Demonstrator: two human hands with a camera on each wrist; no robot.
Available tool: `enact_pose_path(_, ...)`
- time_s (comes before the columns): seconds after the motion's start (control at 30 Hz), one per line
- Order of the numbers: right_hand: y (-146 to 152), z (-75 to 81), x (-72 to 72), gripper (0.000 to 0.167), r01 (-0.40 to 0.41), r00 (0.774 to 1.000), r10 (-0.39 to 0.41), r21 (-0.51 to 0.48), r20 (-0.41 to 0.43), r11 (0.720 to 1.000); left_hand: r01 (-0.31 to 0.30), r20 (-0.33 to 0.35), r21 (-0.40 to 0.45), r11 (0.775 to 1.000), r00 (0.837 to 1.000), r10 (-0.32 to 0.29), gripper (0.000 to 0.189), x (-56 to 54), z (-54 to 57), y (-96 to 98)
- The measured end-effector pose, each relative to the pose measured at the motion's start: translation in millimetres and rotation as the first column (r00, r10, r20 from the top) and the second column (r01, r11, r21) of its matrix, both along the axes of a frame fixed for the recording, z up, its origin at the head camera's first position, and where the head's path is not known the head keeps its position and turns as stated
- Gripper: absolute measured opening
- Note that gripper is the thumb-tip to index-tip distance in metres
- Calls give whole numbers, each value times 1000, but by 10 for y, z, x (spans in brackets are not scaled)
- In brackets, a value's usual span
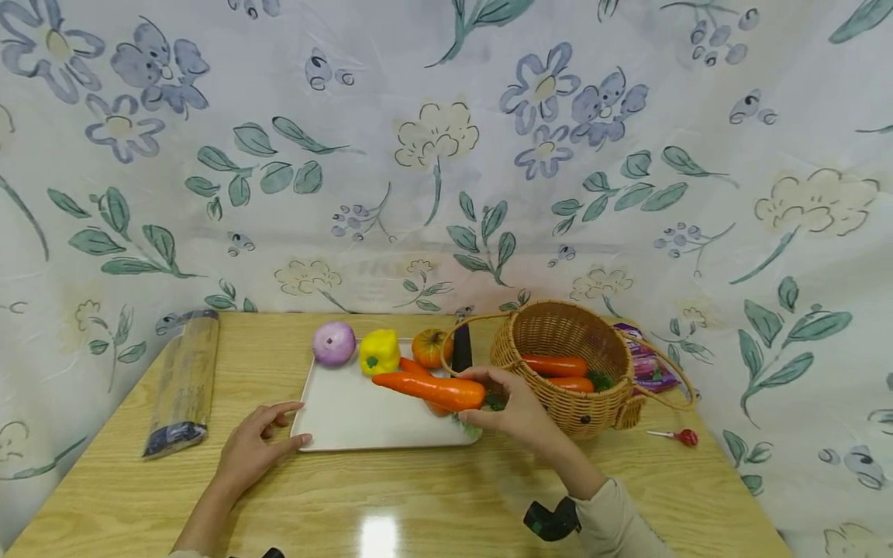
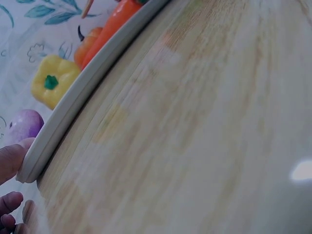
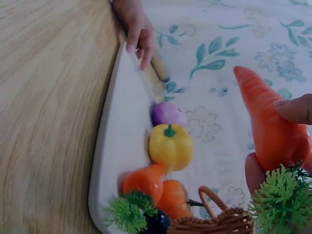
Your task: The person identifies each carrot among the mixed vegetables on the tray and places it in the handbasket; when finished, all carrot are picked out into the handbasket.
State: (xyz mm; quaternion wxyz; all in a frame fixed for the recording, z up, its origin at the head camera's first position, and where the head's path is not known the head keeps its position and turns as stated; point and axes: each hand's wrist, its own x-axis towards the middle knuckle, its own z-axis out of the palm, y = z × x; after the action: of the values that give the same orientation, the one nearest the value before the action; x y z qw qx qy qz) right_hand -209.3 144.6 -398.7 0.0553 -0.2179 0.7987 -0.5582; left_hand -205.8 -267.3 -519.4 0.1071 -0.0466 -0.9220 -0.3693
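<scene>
My right hand [image 1: 519,415] holds an orange toy carrot [image 1: 436,390] by its thick, leafy end, thumb and fingers on either side. The carrot is raised over the white tray [image 1: 349,418], its tip pointing left. At the tray's left end is my left hand [image 1: 251,446], its thumb and forefinger touching the rim near the front corner. Along the tray's back lie a purple onion [image 1: 334,344], a yellow bell pepper [image 1: 380,353], a small pumpkin [image 1: 430,348] and a dark eggplant [image 1: 461,350]. Another carrot [image 3: 145,184] lies on the tray, partly hidden in the head view.
A wicker basket [image 1: 600,411] with more carrots [image 1: 556,366] inside stands to the tray's right, its handle reaching over the tray's back corner. Beyond it are a purple packet [image 1: 649,364] and a red lollipop [image 1: 687,438]. A clear plastic roll [image 1: 183,380] lies far left.
</scene>
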Motion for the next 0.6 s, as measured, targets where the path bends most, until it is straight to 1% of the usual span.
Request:
enact_pose_path(0.17, 84, 42, -30, 45, -17, 1000, 17, 4, -15, 1000, -4, -12, -5, 1000, 1000, 4, 51, 1, -12, -7)
enact_pose_path(0.23, 122, 66, -43, 45, -14, 999, 14, 15, -30, 1000, -5, -10, -7, 1000, 1000, 5, 51, 7, -12, -12)
enact_pose_path(0.37, 207, 117, -70, 44, -2, 999, 4, 34, -36, 999, -9, -4, -3, 1000, 1000, 9, 51, 5, -8, -11)
enact_pose_path(0.6, 369, 216, -117, 44, -7, 998, 9, 34, -61, 999, -9, 8, 0, 1000, 1000, 9, 50, 3, 3, 11)
